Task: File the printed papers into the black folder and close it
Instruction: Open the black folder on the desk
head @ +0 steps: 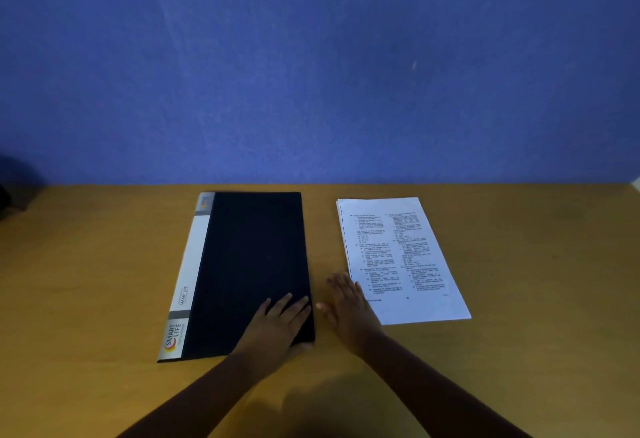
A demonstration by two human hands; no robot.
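The black folder [249,264] lies closed and flat on the wooden table, a white and grey label strip along its left spine. My left hand [277,325] rests on its near right corner, fingers spread on the cover and thumb at the near edge. To the right lies a stack of printed papers [401,257], text side up. My right hand [346,309] is flat on the table between folder and papers, fingers apart, overlapping the stack's near left edge. It holds nothing.
The wooden table [104,282] runs up to a blue wall [311,74]. A dark object [10,192] sits at the far left edge of the table. Bare wood shows to the left of the folder and to the right of the papers.
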